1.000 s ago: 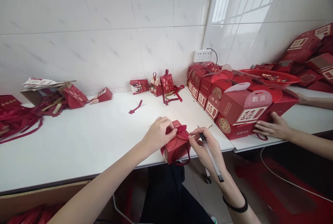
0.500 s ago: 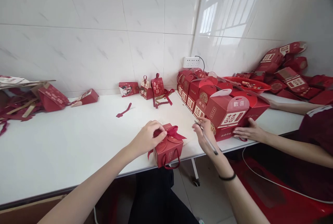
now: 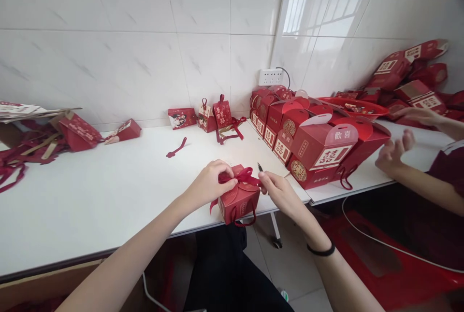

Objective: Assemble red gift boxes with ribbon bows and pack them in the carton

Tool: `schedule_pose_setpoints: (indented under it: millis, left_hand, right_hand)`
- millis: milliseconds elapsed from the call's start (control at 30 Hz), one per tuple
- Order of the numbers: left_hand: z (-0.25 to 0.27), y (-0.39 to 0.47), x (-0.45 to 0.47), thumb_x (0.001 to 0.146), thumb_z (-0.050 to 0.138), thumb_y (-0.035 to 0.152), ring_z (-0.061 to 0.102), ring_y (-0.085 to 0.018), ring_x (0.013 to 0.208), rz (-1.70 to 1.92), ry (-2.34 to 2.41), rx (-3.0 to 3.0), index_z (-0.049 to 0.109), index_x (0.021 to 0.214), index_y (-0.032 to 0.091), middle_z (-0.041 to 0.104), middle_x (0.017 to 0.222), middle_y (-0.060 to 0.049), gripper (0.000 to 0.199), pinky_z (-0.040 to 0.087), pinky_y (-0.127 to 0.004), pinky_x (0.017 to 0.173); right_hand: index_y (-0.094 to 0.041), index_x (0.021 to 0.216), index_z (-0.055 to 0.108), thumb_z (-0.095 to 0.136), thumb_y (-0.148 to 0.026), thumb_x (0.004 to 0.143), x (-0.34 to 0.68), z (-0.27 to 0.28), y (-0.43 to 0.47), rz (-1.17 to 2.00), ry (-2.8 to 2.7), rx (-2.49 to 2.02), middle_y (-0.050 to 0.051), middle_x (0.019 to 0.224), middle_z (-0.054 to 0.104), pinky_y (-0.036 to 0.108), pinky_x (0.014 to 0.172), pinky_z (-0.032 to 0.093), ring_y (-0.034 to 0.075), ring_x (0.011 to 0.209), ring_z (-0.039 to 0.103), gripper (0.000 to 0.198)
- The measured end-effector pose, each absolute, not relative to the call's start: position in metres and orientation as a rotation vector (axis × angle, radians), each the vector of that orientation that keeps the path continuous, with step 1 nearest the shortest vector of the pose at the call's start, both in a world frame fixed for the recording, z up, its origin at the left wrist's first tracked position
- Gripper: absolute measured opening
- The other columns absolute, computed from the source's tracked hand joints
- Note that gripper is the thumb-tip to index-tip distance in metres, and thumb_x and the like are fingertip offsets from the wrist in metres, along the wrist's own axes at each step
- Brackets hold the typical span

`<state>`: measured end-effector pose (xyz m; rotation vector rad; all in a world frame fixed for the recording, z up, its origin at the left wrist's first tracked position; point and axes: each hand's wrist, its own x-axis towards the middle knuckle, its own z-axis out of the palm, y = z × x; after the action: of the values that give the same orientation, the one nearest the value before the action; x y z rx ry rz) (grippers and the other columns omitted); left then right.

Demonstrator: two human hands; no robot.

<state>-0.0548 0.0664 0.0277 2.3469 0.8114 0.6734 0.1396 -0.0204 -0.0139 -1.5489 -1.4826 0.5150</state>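
A small red gift box [image 3: 237,203] with a cord handle stands near the table's front edge, tied on top with a dark red ribbon bow [image 3: 245,176]. My left hand [image 3: 210,184] pinches the left loop of the bow against the box. From the right, my right hand [image 3: 281,193] is closed around a pen [image 3: 260,167], whose tip sticks up past the fingers. Its fingertips meet the bow's right tail and seem to pinch it. One ribbon tail hangs down the box's left side.
Stacked red gift boxes [image 3: 321,150] stand at right, before a red tray [image 3: 358,107]. Another person's hands [image 3: 397,155] are beside them. Small boxes [image 3: 222,113] and a loose tag [image 3: 177,148] lie toward the wall. Ribbons [image 3: 34,157] pile up at left.
My right hand has moved left to the bow's right tail, pen still in it. My left hand keeps its pinch. The other person's hands have left the stacked boxes and moved right.
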Motion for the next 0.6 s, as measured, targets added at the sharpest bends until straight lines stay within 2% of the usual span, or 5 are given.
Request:
schedule_pose_setpoints:
  millis: [133,367,500,600]
  left_hand:
    - [0.024,0.065,-0.051,0.076,0.056,0.027,0.055,-0.019,0.091,0.705,0.848,2.361,0.056,0.069,0.019,0.060,0.089,-0.003,0.011,0.044,-0.036,0.087]
    - [0.019,0.063,-0.049,0.077,0.053,0.025,0.054,-0.020,0.092,0.760,0.860,2.347,0.055,0.067,0.019,0.060,0.088,-0.003,0.012,0.044,-0.037,0.087]
    - [0.020,0.063,-0.048,0.077,0.053,0.025,0.055,-0.020,0.092,0.747,0.887,2.344,0.055,0.065,0.019,0.060,0.087,-0.004,0.014,0.044,-0.037,0.087]
    - [0.022,0.062,-0.048,0.077,0.053,0.026,0.055,-0.020,0.092,0.725,0.894,2.344,0.056,0.065,0.018,0.060,0.089,-0.004,0.014,0.045,-0.036,0.087]
  right_hand:
    - [-0.018,0.061,0.041,0.043,-0.051,0.082,0.126,-0.007,-0.022,0.565,-1.475,-1.482,-0.002,0.058,0.041,0.024,0.054,0.029,0.013,0.056,0.037,0.039]
    - [-0.019,0.058,0.036,0.044,-0.049,0.077,0.117,-0.004,-0.033,0.710,-1.365,-1.469,-0.003,0.055,0.034,0.024,0.051,0.024,0.011,0.053,0.032,0.037]
    - [-0.019,0.056,0.037,0.046,-0.046,0.074,0.114,-0.009,-0.037,0.796,-1.262,-1.408,-0.003,0.054,0.035,0.023,0.050,0.025,0.011,0.052,0.031,0.034]
    - [-0.019,0.054,0.038,0.046,-0.046,0.077,0.117,-0.013,-0.041,0.804,-1.236,-1.413,-0.001,0.052,0.039,0.024,0.050,0.029,0.012,0.051,0.036,0.035]
